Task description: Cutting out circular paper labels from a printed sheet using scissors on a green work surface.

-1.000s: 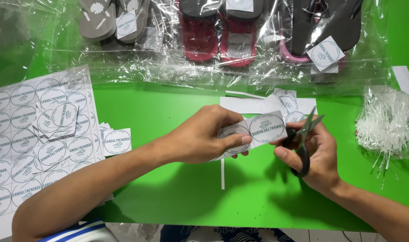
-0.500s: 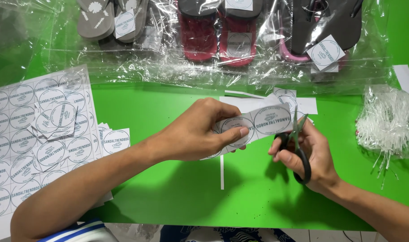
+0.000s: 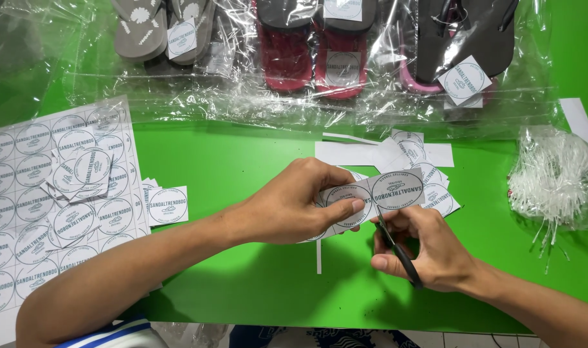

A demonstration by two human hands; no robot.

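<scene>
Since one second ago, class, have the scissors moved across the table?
Yes. The scissors in the right hand have shifted left, away from the white tie bundle, and now sit under the label strip held by the left hand.

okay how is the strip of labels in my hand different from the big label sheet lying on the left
The label strip is narrow, roughly a single row of round labels, while the label sheet is wide with many rows. The strip is held above the table in the left hand, with the scissors in the right hand at its lower edge; the sheet lies flat with loose cut squares on it. Both are white paper printed with the same round grey design.
</scene>
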